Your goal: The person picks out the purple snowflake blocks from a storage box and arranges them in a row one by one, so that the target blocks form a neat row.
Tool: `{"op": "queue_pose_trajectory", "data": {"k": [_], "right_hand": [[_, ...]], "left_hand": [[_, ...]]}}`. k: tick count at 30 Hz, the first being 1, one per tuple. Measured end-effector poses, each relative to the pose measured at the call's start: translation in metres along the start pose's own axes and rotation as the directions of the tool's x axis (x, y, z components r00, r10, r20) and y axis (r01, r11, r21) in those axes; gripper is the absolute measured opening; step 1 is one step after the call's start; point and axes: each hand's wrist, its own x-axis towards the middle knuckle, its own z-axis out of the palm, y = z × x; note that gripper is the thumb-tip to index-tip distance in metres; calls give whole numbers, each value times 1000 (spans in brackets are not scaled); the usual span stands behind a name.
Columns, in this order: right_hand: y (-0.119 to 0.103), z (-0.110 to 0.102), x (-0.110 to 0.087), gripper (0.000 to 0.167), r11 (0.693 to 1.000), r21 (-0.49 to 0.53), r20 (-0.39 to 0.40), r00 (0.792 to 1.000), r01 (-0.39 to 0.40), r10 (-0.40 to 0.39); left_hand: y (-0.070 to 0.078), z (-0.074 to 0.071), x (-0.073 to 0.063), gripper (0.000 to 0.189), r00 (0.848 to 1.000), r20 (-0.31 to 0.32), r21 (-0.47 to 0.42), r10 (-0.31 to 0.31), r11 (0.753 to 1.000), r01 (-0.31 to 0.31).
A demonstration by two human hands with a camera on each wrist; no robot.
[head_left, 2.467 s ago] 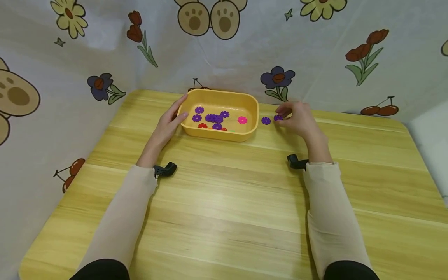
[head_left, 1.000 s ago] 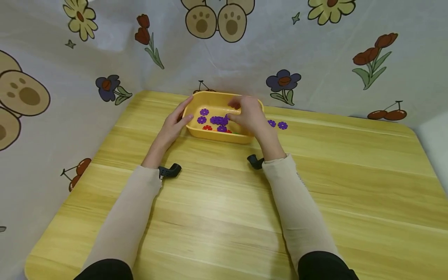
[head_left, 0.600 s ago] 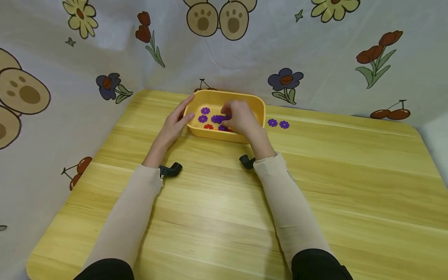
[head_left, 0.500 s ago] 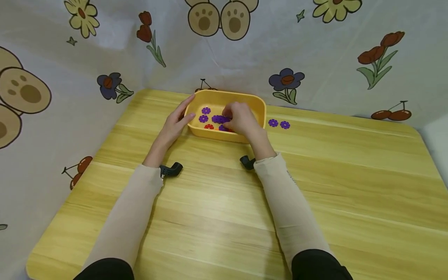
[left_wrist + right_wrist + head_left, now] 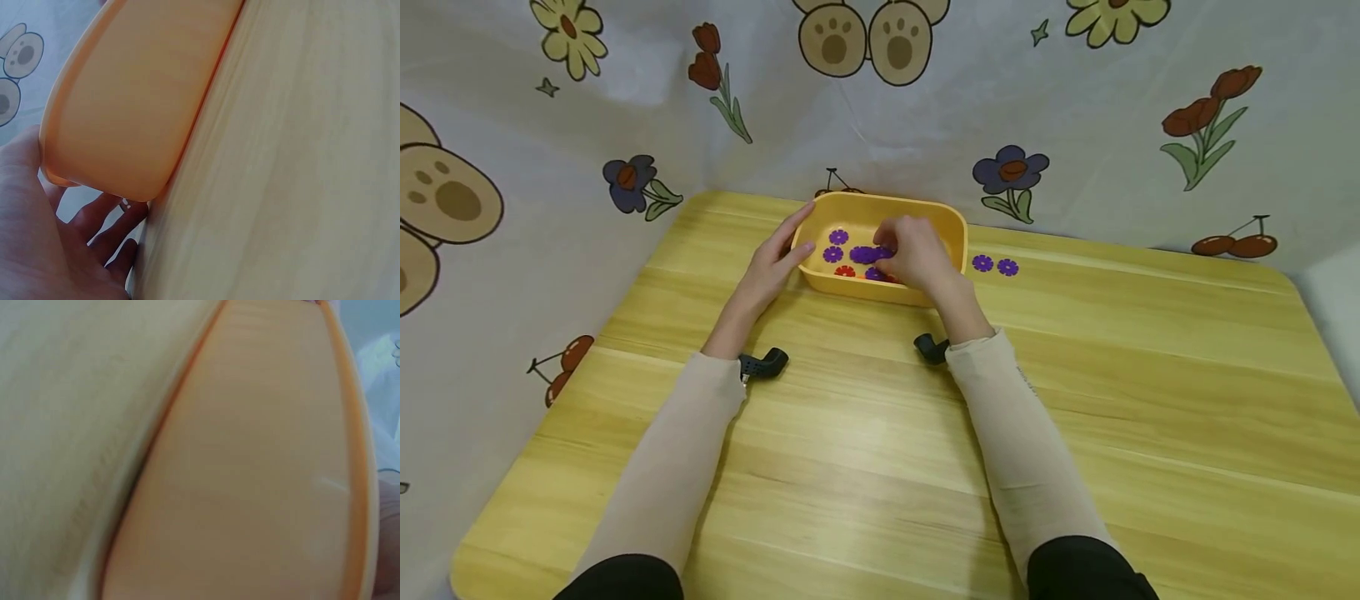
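In the head view a yellow plastic tub (image 5: 880, 292) stands at the far side of the table, holding several flower-shaped plastic discs. My left hand (image 5: 767, 265) grips its left end, thumb at the rim; the left wrist view shows the fingers around the tub's outer corner. My right hand (image 5: 917, 257) reaches inside, its thumb and fingers curled about a purple snowflake disc (image 5: 884, 252) beside the purple cluster (image 5: 862, 255). Two loose purple discs (image 5: 838, 237) and a red disc (image 5: 845, 272) lie further left. In the right wrist view the tub wall (image 5: 250, 456) hides the fingertips.
Right of the tub, two purple discs lie side by side on the wooden table (image 5: 850, 467), the nearer one (image 5: 982, 263) close to the tub wall. Behind the table hangs a printed cloth (image 5: 880, 125). A black camera mount (image 5: 765, 364) sticks out from each wrist.
My right hand has left a purple disc on the table beside another, moved left into the tub and come down on the purple discs. The left hand stays at the tub's end.
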Motion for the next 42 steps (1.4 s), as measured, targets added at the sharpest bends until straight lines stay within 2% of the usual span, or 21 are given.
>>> {"op": "queue_pose_trajectory", "data": {"k": [11,19,25,30,34,38,42], "right_hand": [[5,-18,-12,32,997,12,-43,996,76,-76],[12,-32,-22,33,984,12,-104,979,180,-177],[23,-43,-31,33,982,36,-163,971,184,-176],[37,-53,-40,31,978,42,-253,949,204,-187],[50,-62,-46,30,977,33,-314,930,211,-190],[67,-70,-53,31,983,29,-322,933,182,-163],[85,-78,-62,33,990,41,-315,942,137,-118]], "left_hand": [[1,-2,-1,61,1000,7,-8,9,1000,-9],[1,0,-1,61,1000,3,-1,-12,1000,12],[2,-1,-2,61,1000,8,-1,-15,1000,15],[0,-1,-2,61,1000,5,-1,-13,1000,13],[-18,0,4,61,1000,-10,-8,-13,1000,13],[-35,0,10,61,1000,-22,3,-14,1000,14],[-31,1,9,61,1000,-17,4,-8,1000,8]]}}
